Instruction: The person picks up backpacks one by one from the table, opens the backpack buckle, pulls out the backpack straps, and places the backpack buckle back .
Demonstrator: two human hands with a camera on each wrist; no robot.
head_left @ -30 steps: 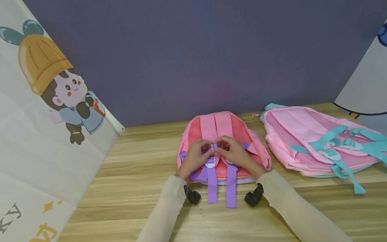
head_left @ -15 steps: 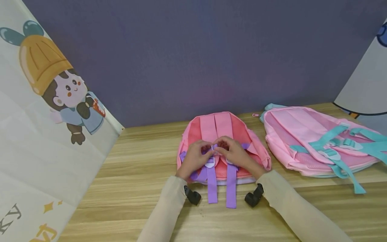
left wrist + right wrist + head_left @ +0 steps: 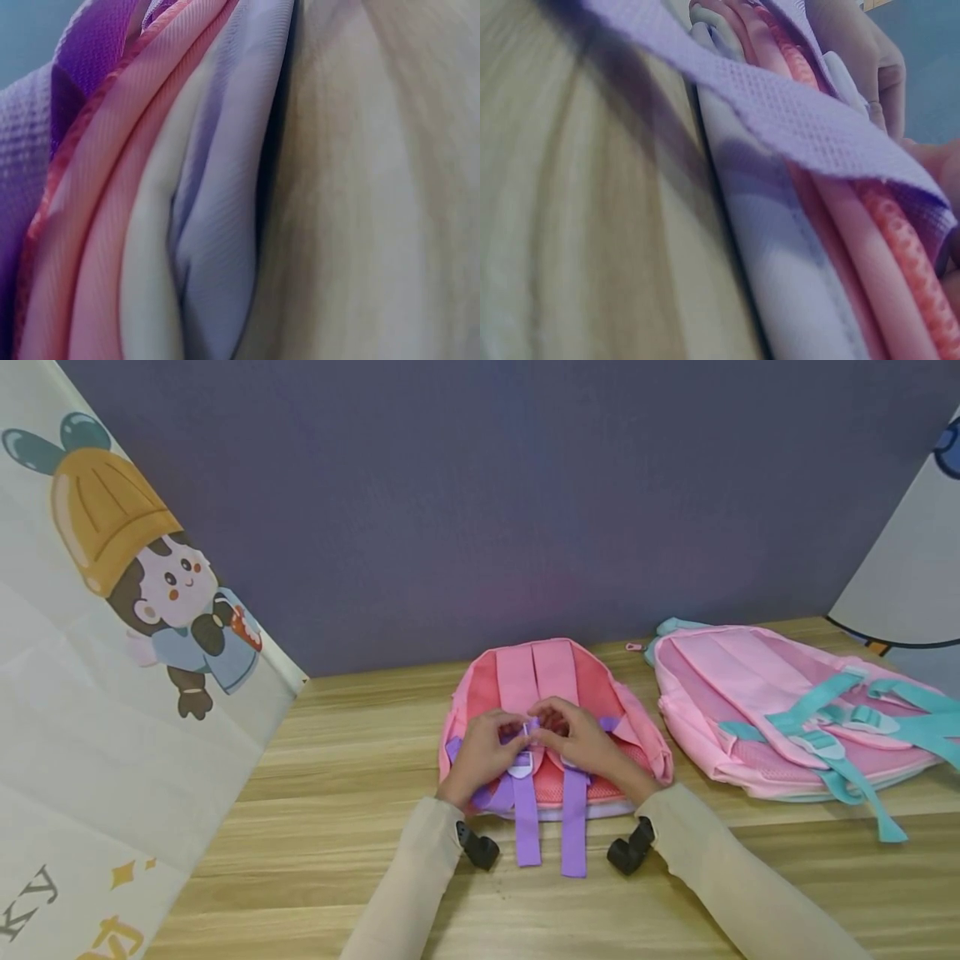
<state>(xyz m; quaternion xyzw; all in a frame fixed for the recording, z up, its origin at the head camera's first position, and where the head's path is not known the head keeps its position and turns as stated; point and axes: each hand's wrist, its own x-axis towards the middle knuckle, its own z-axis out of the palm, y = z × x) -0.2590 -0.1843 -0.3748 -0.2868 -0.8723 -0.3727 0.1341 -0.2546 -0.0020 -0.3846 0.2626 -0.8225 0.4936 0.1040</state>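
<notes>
A coral-pink backpack [image 3: 555, 657] lies on the table with its shoulder straps facing up. Over its middle, my left hand [image 3: 483, 745] and right hand [image 3: 576, 737] meet, thumbs and fingertips pinching a small purple buckle piece [image 3: 532, 727] with a pale bar. The fingers partly hide it. Just below sits a white strap adjuster [image 3: 521, 767], and two purple webbing straps [image 3: 573, 827] hang toward the front edge. The left wrist view shows the backpack's layered side [image 3: 217, 187]. In the right wrist view, a purple strap [image 3: 780, 112] crosses the bag's edge in front of the left hand [image 3: 855, 52].
To the right lies a second, light-pink backpack [image 3: 720, 702] with turquoise straps [image 3: 817, 702]. Behind both bags rises a dark blue-grey panel [image 3: 480, 510]. A white sheet with a cartoon figure [image 3: 172, 581] slants along the left. Wooden tabletop [image 3: 337, 802] extends in front.
Both hands keep their place over the backpack. Their fingertips shift only slightly around the small purple buckle piece. The bags stay where they were.
</notes>
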